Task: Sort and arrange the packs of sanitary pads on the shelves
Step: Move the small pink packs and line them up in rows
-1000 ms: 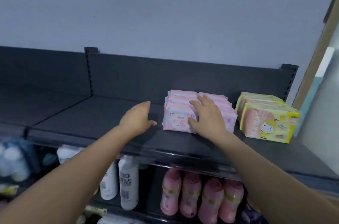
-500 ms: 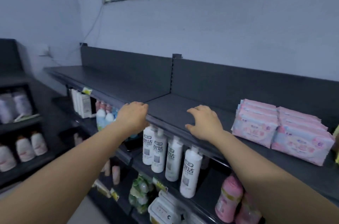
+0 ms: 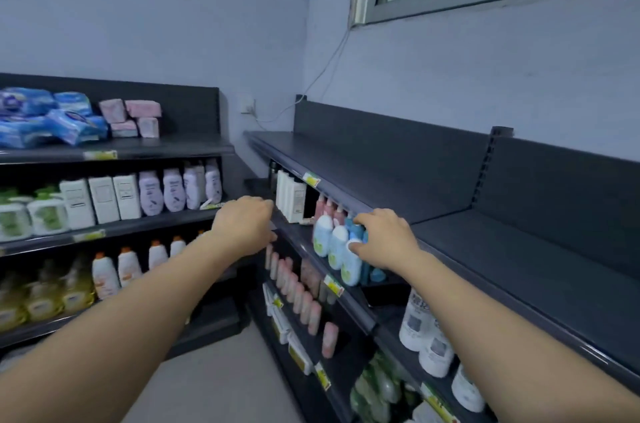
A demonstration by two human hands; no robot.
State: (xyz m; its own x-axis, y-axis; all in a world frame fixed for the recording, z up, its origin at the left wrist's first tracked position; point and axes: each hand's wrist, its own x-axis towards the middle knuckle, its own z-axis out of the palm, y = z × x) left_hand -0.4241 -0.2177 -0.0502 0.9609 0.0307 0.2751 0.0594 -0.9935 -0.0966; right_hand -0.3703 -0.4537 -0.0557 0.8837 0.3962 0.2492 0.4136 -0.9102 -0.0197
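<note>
Packs of pads sit on the top shelf (image 3: 166, 145) of the left-hand rack: blue packs (image 3: 45, 121) heaped loosely toward its left end, and pink packs (image 3: 133, 117) stacked just beside them, nearer the middle. Both bare arms reach forward. The left hand (image 3: 242, 228) hangs in front of the corner where the two racks meet, its fingers (image 3: 265, 211) loosely curled downward and holding nothing. The right hand (image 3: 384, 240) hovers at the front edge of the long dark shelf (image 3: 502, 249) on the right-hand rack, fingers likewise loosely bent with nothing in them. It lies in front of a cluster of blue and white bottles (image 3: 332, 242) on the shelf below, and I cannot tell whether it touches them. White boxes (image 3: 292, 194) stand beyond the bottles.
</note>
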